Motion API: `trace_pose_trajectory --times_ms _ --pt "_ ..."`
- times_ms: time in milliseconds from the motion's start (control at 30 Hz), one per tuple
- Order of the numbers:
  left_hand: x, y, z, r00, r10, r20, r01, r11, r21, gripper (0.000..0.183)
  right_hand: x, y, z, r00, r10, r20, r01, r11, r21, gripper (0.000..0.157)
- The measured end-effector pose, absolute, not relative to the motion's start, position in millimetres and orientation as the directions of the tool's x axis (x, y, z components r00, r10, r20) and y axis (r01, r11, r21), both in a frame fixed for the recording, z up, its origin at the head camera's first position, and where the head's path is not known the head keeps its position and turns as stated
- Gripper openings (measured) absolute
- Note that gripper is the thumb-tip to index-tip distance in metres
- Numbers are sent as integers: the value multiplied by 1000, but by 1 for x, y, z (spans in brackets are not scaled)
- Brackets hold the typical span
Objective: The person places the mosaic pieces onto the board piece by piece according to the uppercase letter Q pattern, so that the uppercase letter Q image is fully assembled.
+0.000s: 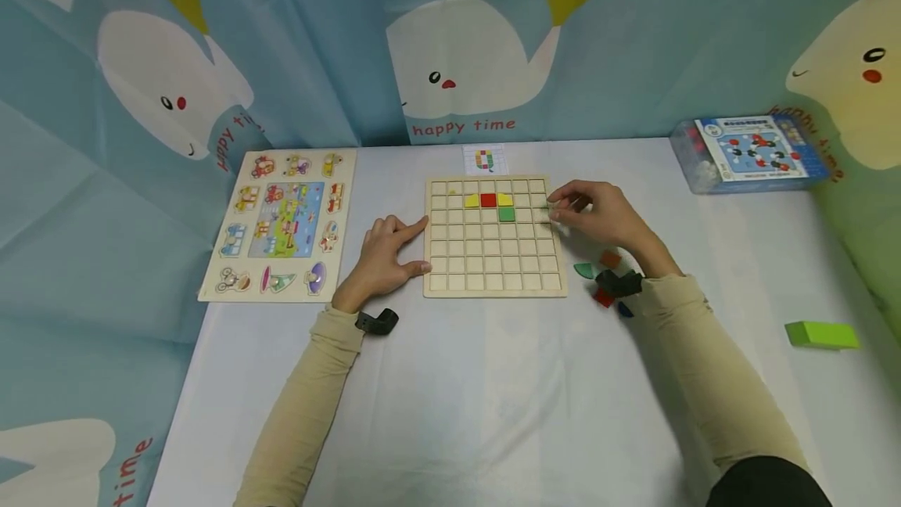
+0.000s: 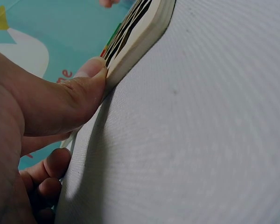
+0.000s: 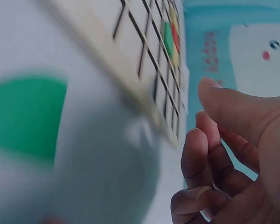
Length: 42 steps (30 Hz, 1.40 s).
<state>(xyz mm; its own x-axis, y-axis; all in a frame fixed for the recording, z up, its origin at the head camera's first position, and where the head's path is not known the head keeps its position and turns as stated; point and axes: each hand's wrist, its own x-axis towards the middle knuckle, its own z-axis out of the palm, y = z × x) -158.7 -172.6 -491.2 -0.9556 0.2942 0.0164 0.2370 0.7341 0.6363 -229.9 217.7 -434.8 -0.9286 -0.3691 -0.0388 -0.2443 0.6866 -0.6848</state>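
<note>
A wooden grid board (image 1: 494, 285) lies flat on the table, with a red square (image 1: 489, 200), two yellow pieces (image 1: 472, 201) and a green square (image 1: 507, 214) in its upper cells. My left hand (image 1: 383, 257) spreads its thumb and forefinger against the board's left edge. In the left wrist view the thumb (image 2: 65, 102) presses on the wooden rim. By the right edge hovers my right hand (image 1: 598, 213), thumb and fingers bent but apart. The right wrist view shows nothing between thumb and fingers. Beneath that wrist lie a green rounded piece (image 1: 584, 270) and an orange piece (image 1: 610, 259).
More loose pieces, one red (image 1: 603, 298) and one dark blue (image 1: 625, 309), lie partly under the right wrist. A pattern card (image 1: 484, 159) sits behind the board. A picture puzzle (image 1: 281, 225) lies left; a boxed set (image 1: 753, 153) and a green block (image 1: 822, 335) stand right.
</note>
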Motion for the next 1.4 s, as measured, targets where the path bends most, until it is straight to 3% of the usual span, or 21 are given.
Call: trace_pose_trajectory --times_ms 400,633,1133,1400 --pt "-157 -171 -488 -956 294 17 235 726 646 84 -199 310 -422 -977 -195 -87 -103 787 -609 37" --pt "-156 -172 -490 -956 293 27 240 724 646 84 -185 341 -430 -976 -169 -138 -62 821 -568 40" --pt "-156 -171 -493 -957 289 26 236 724 648 84 -173 346 -445 -965 -142 -220 -8 855 -519 52" --pt "-157 -171 -493 -956 292 36 247 731 636 84 -173 342 -445 -965 -146 -219 -18 866 -500 45"
